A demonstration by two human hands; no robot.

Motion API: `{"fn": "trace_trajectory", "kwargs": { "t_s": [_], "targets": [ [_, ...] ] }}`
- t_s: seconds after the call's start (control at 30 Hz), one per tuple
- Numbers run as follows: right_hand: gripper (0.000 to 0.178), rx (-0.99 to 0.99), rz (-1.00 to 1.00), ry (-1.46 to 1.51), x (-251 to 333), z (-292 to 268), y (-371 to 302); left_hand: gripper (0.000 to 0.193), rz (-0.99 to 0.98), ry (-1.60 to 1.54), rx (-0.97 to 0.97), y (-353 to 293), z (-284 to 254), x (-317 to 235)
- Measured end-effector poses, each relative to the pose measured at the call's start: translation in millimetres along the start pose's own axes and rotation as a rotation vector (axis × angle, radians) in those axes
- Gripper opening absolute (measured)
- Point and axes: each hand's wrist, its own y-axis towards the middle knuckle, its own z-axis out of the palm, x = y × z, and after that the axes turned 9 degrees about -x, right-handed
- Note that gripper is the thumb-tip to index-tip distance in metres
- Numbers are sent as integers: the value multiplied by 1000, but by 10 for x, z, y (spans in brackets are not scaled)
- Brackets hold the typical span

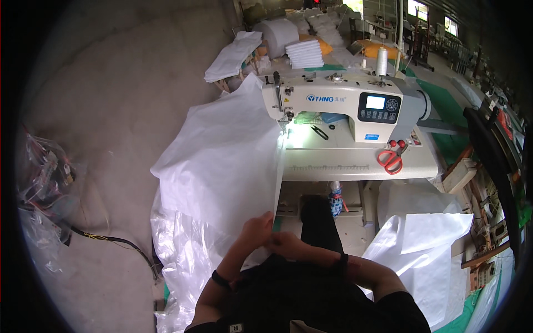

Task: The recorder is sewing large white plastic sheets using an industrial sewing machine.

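Observation:
A large sheet of white fabric (222,150) drapes over the left side of the sewing table, its right edge running up to the lit needle area of a white sewing machine (327,94). Close to my body, my left hand (256,230) is closed on the near end of that edge. My right hand (287,244) is closed right beside it, pinching the same edge; its fingertips are partly hidden. Below the fabric, shiny clear plastic film (183,250) hangs down on the left.
Red-handled scissors (390,161) and small black thread snips (319,132) lie on the table (355,169). A white thread cone (382,61) stands behind the machine. More white sheets (416,244) hang at the right. Folded white stacks (304,54) sit at the back. Bagged items (44,172) lie left.

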Motion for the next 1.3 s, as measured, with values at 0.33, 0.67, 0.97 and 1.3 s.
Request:
{"fn": "trace_trajectory", "kwargs": {
  "t_s": [0.33, 0.67, 0.97, 1.3],
  "targets": [
    [25, 479, -226, -482, 258, 99, -1, 23, -262, -472, 37, -138, -166, 18],
    [38, 1384, -290, -150, -317, 1082, 637, 19, -364, -470, 253, -107, -531, 157],
    [22, -574, -76, -927, 272, -1185, 1809, 21, -303, -447, 129, -180, -419, -286],
    [40, -468, 59, -1458, 536, -810, 2244, 21, -236, -418, 34, -72, -449, -322]
  ]
}}
